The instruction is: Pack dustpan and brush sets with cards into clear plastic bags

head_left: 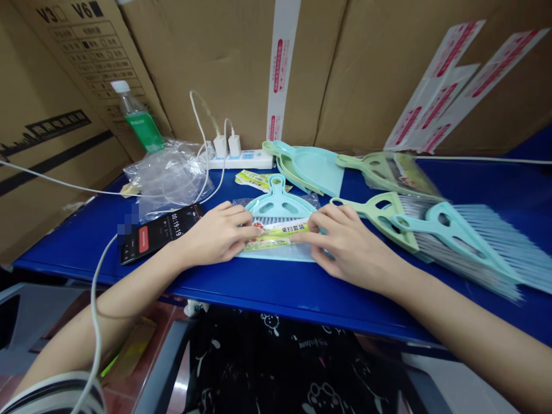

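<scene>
A light blue hand brush (276, 202) and a light blue dustpan (280, 253) lie together on the table in clear plastic wrapping. A yellow and white label card with printed characters (276, 236) lies across them. At the card's left end, my left hand (226, 233) is closed with its fingers curled onto the card and wrapping. My right hand (351, 244) is closed too, its fingers bent over the right end of the card. The fingertips partly hide the card's ends and the dustpan's edges.
Loose green and blue brushes (452, 227) lie at right, with a wrapped green dustpan (379, 172) behind. Stacked dustpans (313, 164), another label card (254, 179) and a power strip (250, 159) are behind. Left are a phone (161, 231), plastic bags (166, 172) and a bottle (144, 127).
</scene>
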Motion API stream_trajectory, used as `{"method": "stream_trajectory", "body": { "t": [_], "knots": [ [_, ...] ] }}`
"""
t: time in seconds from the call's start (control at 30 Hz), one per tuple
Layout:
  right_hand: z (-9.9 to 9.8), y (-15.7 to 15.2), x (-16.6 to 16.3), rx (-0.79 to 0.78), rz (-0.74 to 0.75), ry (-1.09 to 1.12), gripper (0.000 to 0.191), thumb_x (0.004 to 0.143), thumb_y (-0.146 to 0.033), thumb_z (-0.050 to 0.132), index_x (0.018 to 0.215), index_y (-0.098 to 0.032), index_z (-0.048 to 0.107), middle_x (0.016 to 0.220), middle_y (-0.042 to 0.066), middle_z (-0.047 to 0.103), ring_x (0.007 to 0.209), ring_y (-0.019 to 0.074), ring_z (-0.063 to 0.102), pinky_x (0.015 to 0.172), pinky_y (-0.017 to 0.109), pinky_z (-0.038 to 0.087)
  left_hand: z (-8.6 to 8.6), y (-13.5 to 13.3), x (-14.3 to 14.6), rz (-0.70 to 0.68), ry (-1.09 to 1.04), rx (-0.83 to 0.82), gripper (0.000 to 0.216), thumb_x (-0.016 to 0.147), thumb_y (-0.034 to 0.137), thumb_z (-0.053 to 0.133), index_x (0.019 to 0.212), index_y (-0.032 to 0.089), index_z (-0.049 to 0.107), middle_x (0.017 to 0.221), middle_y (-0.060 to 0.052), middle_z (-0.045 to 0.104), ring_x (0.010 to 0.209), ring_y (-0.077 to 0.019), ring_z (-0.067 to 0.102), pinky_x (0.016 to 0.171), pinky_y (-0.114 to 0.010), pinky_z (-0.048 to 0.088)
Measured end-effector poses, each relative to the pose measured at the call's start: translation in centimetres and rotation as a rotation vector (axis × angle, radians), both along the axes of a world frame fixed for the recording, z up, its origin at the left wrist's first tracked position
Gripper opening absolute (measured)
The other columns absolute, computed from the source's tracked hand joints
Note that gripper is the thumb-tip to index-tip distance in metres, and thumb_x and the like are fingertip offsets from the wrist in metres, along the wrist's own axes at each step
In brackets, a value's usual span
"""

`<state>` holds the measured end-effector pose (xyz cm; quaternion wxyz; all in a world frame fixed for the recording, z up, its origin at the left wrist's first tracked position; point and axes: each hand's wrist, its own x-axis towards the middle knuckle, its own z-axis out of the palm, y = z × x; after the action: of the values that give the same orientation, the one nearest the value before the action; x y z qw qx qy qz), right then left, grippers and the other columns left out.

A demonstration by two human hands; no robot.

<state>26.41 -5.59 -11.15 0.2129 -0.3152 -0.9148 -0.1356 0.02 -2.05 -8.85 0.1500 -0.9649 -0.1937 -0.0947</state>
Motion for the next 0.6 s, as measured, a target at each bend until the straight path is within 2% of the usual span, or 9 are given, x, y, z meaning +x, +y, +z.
{"method": "stream_trajectory", "body": {
  "t": [0.17,0.37,0.6],
  "knots": [
    [-0.2,0.2,0.0,-0.018,0.008,-0.03,0.035,0.086,-0.008,0.046,0.105,-0.025,0.07,0.081,0.007,0.057,0.079,0.0228,0.044,0.069,0.033,0.028,0.0,0.0,0.2,0.003,0.038,-0.01,0.03,0.089,0.011,0.044,0.106,0.022,0.066,0.085,-0.004,0.062,0.074,-0.0174,0.051,0.069,-0.03,0.037],
    [0.1,0.1,0.5,-0.037,-0.003,-0.021,0.029,0.088,-0.011,0.045,0.096,-0.023,0.071,0.08,0.006,0.056,0.079,0.022,0.044,0.069,0.033,0.029,0.4,0.1,-0.2,0.014,0.036,-0.037,0.031,0.088,0.012,0.043,0.102,0.022,0.069,0.086,-0.005,0.064,0.082,-0.0189,0.054,0.071,-0.031,0.039],
    [0.5,0.1,1.0,-0.018,0.005,0.007,0.025,0.09,-0.013,0.047,0.089,-0.022,0.071,0.078,0.006,0.057,0.079,0.0221,0.046,0.068,0.033,0.028,0.8,0.2,-1.1,0.029,-0.038,-0.046,0.031,0.086,0.01,0.044,0.092,0.022,0.073,0.085,-0.005,0.062,0.081,-0.0188,0.053,0.073,-0.032,0.041]
  ]
}}
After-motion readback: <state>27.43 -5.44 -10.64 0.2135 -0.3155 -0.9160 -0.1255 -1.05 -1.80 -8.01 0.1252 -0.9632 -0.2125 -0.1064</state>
